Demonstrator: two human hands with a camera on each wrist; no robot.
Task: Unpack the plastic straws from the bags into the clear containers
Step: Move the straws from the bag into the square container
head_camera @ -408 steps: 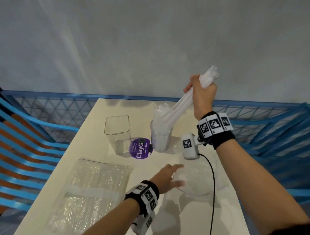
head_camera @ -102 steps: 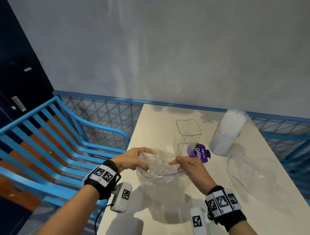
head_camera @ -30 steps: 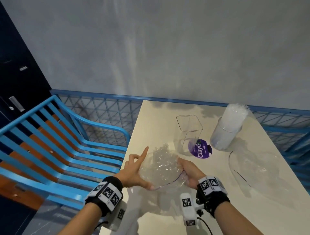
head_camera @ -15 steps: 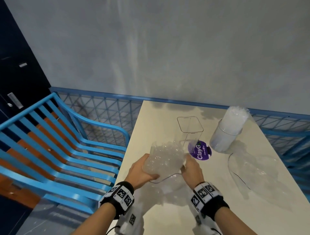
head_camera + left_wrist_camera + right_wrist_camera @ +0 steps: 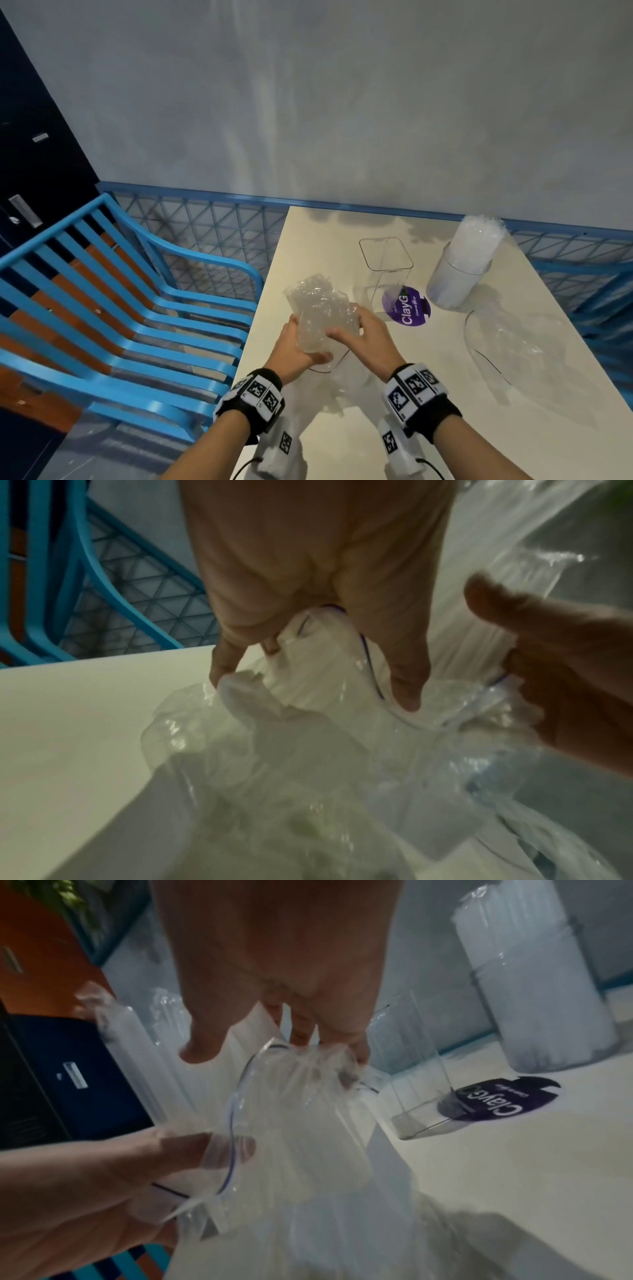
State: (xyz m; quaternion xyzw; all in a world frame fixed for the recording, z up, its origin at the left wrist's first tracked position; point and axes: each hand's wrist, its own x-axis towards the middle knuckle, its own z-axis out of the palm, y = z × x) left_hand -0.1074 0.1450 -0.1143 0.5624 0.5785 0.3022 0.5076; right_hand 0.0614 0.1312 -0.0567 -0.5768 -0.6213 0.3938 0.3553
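Two hands on one crinkled bag of straws

Both the left hand [image 5: 297,346] and right hand [image 5: 363,337] curl round a glossy, crumpled clear bag [image 5: 320,313] of straws above the matte cream surface [image 5: 445,394]; beyond stand an empty square clear container [image 5: 387,270] and a round container [image 5: 460,270] packed with translucent white straws [image 5: 479,236]; a limp empty bag [image 5: 513,337] lies flat to the right.

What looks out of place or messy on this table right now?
An empty plastic bag lies crumpled on the table right of the purple sticker. The round container is crammed, straws standing well above its rim.
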